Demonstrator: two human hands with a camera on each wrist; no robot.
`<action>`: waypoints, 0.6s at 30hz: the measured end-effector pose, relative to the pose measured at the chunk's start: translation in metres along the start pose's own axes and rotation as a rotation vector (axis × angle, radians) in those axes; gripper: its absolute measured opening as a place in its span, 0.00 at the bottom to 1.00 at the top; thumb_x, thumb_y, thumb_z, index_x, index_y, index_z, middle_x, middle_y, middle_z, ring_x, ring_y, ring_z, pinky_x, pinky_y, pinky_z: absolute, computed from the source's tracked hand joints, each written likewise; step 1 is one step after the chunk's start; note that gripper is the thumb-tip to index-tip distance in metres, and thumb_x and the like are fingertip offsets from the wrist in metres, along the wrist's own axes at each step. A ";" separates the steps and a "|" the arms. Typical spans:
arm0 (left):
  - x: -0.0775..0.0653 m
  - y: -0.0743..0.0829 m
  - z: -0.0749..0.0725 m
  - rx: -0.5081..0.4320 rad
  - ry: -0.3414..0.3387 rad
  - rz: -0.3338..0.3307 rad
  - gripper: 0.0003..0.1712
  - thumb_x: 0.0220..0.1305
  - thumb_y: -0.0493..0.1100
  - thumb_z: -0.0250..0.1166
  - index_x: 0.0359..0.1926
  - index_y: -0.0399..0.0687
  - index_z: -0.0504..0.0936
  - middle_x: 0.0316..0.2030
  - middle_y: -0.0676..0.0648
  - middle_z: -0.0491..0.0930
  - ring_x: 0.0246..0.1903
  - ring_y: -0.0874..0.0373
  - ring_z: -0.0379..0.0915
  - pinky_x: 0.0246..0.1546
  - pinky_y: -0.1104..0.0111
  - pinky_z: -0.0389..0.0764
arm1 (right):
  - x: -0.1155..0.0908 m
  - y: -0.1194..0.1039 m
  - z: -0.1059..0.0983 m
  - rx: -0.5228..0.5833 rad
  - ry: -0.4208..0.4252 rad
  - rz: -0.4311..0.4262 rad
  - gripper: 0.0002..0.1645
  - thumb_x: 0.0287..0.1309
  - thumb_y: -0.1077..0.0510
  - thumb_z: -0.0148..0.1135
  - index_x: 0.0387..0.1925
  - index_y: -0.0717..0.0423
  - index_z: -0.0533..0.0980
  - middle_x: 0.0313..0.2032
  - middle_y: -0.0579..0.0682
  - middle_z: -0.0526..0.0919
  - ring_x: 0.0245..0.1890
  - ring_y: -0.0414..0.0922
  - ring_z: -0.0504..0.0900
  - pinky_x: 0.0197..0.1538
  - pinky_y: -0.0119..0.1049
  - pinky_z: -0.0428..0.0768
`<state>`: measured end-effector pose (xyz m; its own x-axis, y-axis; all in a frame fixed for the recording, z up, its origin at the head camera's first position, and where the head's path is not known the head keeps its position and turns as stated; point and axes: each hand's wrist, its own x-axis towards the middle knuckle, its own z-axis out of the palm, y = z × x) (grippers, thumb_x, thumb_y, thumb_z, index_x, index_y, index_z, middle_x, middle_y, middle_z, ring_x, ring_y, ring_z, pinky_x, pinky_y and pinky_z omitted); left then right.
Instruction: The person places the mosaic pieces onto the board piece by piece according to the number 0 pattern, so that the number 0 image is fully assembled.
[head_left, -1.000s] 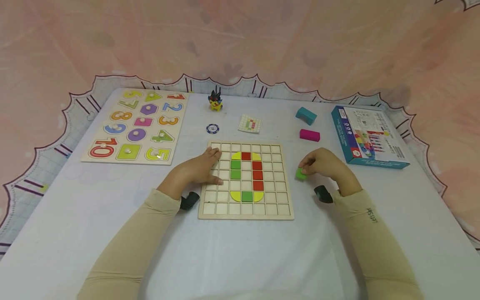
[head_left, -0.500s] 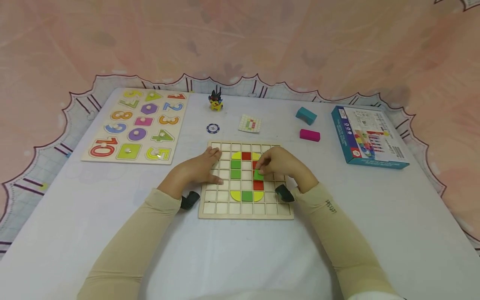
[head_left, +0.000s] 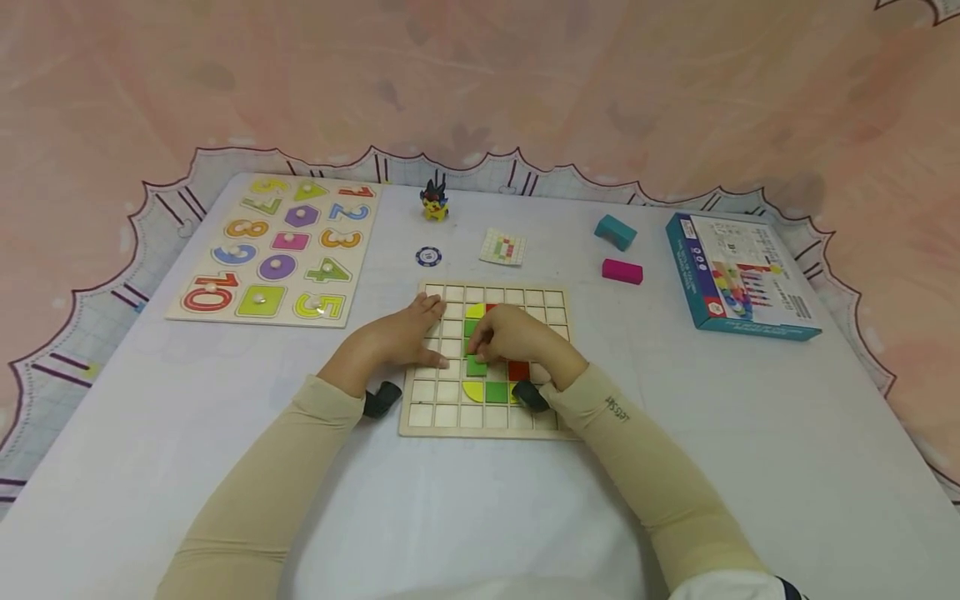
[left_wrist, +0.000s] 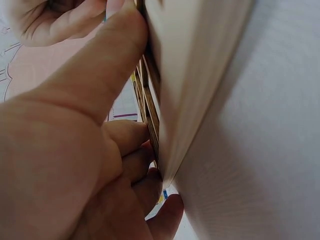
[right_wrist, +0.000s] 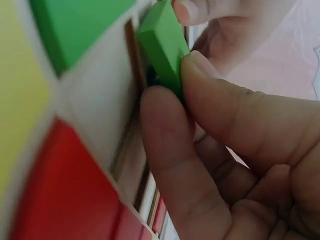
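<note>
A wooden grid board (head_left: pixel 495 422) lies on the white table, with red, green and yellow tiles set in some of its squares. My right hand (head_left: pixel 516 337) is over the board's middle. Its thumb and index finger pinch a green square tile (right_wrist: pixel 161 42), which is tilted at a square of the left column of tiles. Below it in the right wrist view are a red tile (right_wrist: pixel 67 187) and a yellow tile (right_wrist: pixel 20 90). My left hand (head_left: pixel 393 340) rests spread on the board's left side, its thumb on the surface and other fingers at the edge.
At the left lies a number puzzle board (head_left: pixel 262 250). Behind the grid are a pattern card (head_left: pixel 502 247), a blue-and-white chip (head_left: pixel 428 257) and a small yellow figurine (head_left: pixel 434 202). A teal block (head_left: pixel 615 232), a magenta block (head_left: pixel 622 271) and a box (head_left: pixel 742 275) stand to the right.
My right hand has carried the green tile leftward from the table at the board's right, across the grid to the left column of tiles. The left hand stays in place.
</note>
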<state>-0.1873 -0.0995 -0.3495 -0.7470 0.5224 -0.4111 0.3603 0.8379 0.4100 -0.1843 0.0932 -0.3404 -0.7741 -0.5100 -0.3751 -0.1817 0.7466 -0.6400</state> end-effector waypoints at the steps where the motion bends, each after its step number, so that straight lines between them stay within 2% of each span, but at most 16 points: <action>1: 0.000 0.000 0.000 -0.002 -0.001 0.001 0.55 0.56 0.56 0.64 0.71 0.36 0.41 0.72 0.39 0.36 0.71 0.44 0.25 0.70 0.53 0.43 | 0.000 0.000 0.001 -0.010 -0.003 -0.002 0.07 0.50 0.66 0.65 0.34 0.57 0.84 0.30 0.48 0.83 0.30 0.39 0.75 0.34 0.26 0.74; 7: -0.001 0.001 0.000 -0.008 -0.004 -0.004 0.55 0.56 0.56 0.64 0.71 0.36 0.41 0.72 0.39 0.36 0.71 0.44 0.25 0.70 0.53 0.43 | 0.001 -0.002 0.004 -0.054 -0.004 -0.019 0.06 0.50 0.66 0.65 0.33 0.57 0.84 0.29 0.47 0.83 0.29 0.39 0.74 0.33 0.26 0.73; 18: 0.000 0.000 0.001 0.004 0.007 0.000 0.55 0.56 0.56 0.64 0.71 0.36 0.41 0.72 0.39 0.37 0.71 0.44 0.25 0.70 0.53 0.43 | 0.002 -0.004 0.010 -0.088 0.005 0.001 0.03 0.51 0.64 0.66 0.31 0.56 0.82 0.26 0.46 0.80 0.28 0.40 0.73 0.33 0.27 0.73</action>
<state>-0.1873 -0.0996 -0.3504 -0.7509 0.5211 -0.4057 0.3621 0.8386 0.4069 -0.1788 0.0850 -0.3447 -0.7771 -0.5076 -0.3720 -0.2334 0.7815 -0.5786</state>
